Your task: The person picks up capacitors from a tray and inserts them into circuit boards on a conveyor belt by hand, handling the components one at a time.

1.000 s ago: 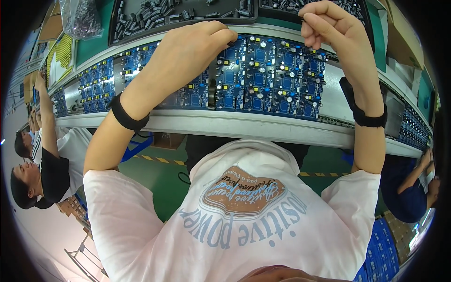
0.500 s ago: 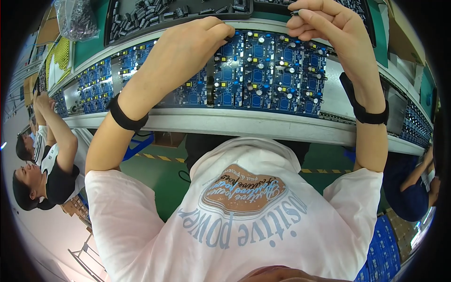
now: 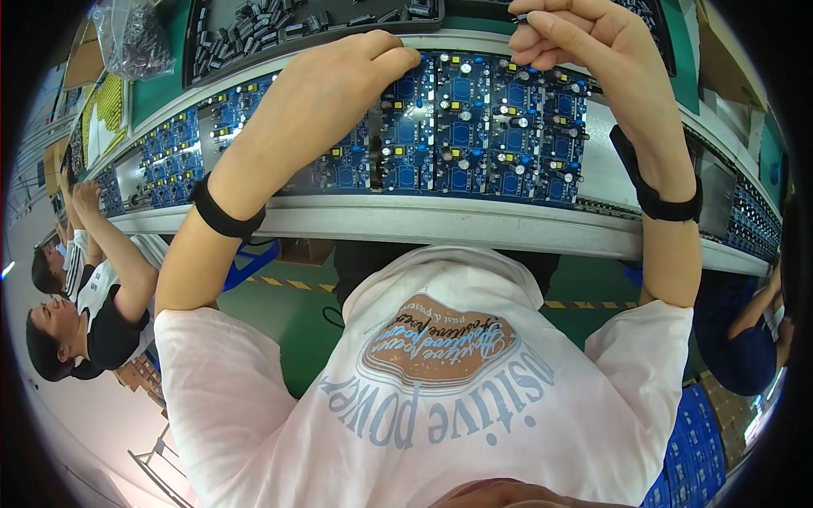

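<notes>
Several blue circuit boards (image 3: 461, 127) lie side by side on the line, dotted with yellow, silver and blue parts. My left hand (image 3: 326, 89) reaches over them, its fingers drawn together at the far edge of one board. Whatever its fingertips hold is hidden under the hand. Farther right, my right hand (image 3: 584, 42) is raised above the boards' far right corner. Between its thumb and fingers it pinches a small black capacitor (image 3: 520, 19). Beyond my left hand, many loose black capacitors (image 3: 246, 38) fill part of a dark tray.
A metal rail (image 3: 440, 216) borders the line on my side. Back left hangs a clear bag of parts (image 3: 135, 42); a cardboard box (image 3: 732, 51) stands back right. Co-workers sit on the left (image 3: 110, 288) and right (image 3: 737, 339). More boards (image 3: 169, 161) continue leftward.
The boards and tray have shifted slightly left in view. My right hand has moved a little left with the capacitor. The dark piece at my left fingertips no longer shows.
</notes>
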